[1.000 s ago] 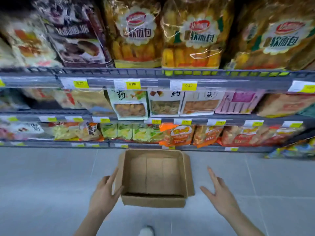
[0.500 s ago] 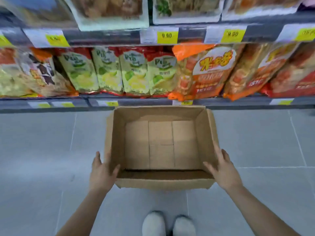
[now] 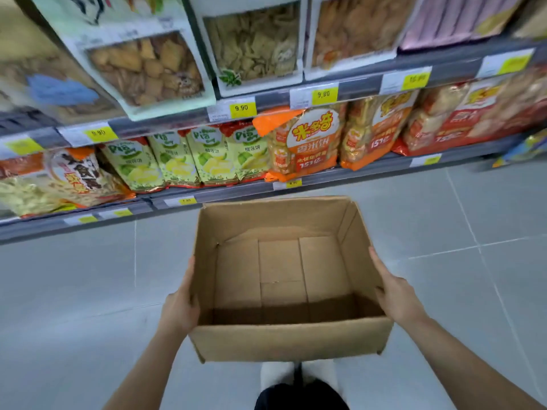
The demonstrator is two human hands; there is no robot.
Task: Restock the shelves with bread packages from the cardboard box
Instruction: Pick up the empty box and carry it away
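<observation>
Shelves (image 3: 370,170) fill the upper view, stocked with snack bags under yellow price tags (image 3: 242,108), above a grey tiled floor (image 3: 74,291). In front of the lowest shelf, an open cardboard box (image 3: 290,338) shows a bare bottom with no packages inside. The left hand (image 3: 180,306) presses flat against the box's left wall and the right hand (image 3: 396,294) against its right wall, fingers extended, clamping the box between them. White shoes (image 3: 276,374) show below the box.
</observation>
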